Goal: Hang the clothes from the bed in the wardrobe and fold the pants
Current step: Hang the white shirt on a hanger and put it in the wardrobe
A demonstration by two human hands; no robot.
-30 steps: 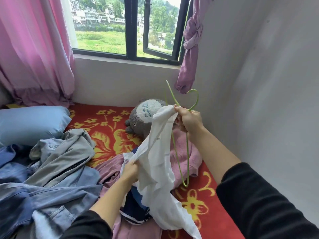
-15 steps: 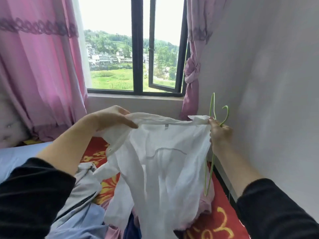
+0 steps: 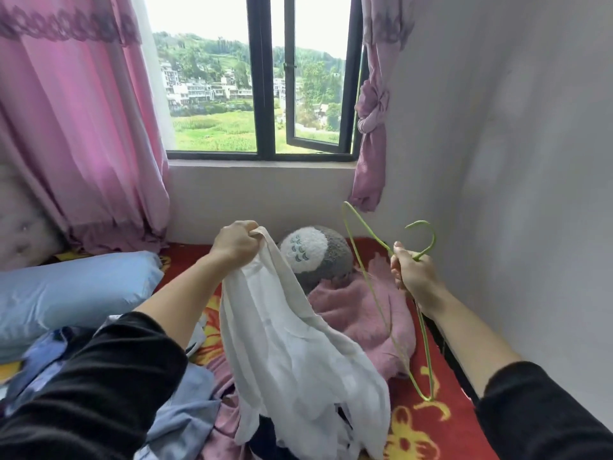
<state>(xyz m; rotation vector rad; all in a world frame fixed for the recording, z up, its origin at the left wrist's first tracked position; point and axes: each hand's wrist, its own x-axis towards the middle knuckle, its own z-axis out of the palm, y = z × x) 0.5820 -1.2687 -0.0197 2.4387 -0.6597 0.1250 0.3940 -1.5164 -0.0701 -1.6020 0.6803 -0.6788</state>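
Green wire of a thin clothes hanger [image 3: 381,293] is pinched at its neck by the right hand [image 3: 414,277], held clear beside the sheer white cotton shirt [image 3: 298,343]. The left hand [image 3: 235,242] grips what seems its collar, lifting it over the red floral bed [image 3: 428,426] for threading.

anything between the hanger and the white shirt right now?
Nothing visible. The right hand holds the hanger, the left hand holds the shirt up beside it, with open air between. The wardrobe is out of view.
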